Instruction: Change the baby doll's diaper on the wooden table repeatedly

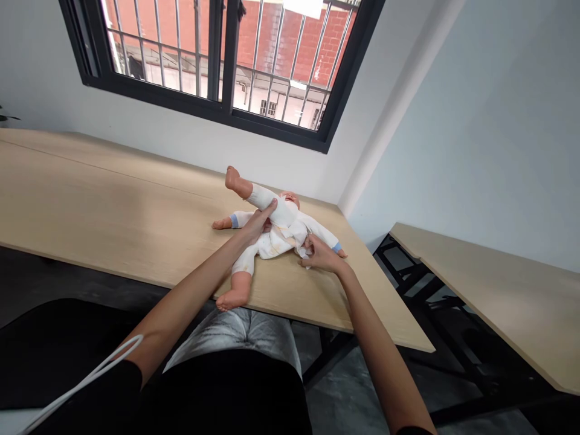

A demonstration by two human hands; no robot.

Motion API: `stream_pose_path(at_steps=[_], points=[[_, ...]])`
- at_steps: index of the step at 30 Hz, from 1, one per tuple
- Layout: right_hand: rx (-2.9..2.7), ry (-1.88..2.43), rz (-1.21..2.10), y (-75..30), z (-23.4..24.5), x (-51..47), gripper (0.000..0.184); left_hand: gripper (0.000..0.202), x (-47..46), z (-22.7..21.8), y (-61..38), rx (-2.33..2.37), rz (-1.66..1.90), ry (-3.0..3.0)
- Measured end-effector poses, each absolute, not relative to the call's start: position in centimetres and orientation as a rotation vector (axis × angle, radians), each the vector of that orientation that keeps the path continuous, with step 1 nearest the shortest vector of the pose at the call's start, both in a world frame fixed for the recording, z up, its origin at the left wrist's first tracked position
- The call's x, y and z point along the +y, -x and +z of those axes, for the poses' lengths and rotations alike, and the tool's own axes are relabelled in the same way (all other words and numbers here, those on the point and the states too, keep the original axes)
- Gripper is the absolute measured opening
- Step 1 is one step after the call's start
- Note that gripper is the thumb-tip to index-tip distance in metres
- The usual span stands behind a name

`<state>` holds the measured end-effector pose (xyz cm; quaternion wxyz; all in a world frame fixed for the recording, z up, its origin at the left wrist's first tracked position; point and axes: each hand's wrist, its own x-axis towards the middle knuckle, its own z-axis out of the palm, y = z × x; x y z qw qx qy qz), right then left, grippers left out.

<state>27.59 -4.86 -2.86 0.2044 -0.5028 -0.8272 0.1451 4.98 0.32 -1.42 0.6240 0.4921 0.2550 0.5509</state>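
A baby doll point(273, 241) in a white outfit with blue cuffs lies tilted on the wooden table point(181, 254), one leg raised and the other stretched toward the front edge. My left hand point(259, 222) is closed round the thigh of the raised leg, its thumb on the white fabric. Beside the doll's hip, my right hand point(321, 254) has its fingers pinched on a crumpled white cloth point(301, 237). Whether that cloth is part of the clothing or a loose wipe, I cannot tell. The doll's head point(290, 198) is partly hidden behind its body.
A barred window point(276, 124) with a dark frame is in the wall behind the table. To the right, past a gap, stands a second wooden table point(489, 284) with black legs. A white cable point(90, 383) crosses by my left upper arm.
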Motion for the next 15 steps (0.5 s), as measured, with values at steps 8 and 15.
stream_pose_path(at_steps=[8, 15], points=[[-2.293, 1.368, 0.318, -28.5, -2.3, -4.7, 0.017, 0.057, -0.1, -1.2, -5.0, 0.486, 1.219, -1.085], [-2.004, 1.272, 0.372, -30.0, -1.1, -4.8, 0.023, 0.061, -0.4, -1.0, -4.9, 0.561, 1.211, -1.146]])
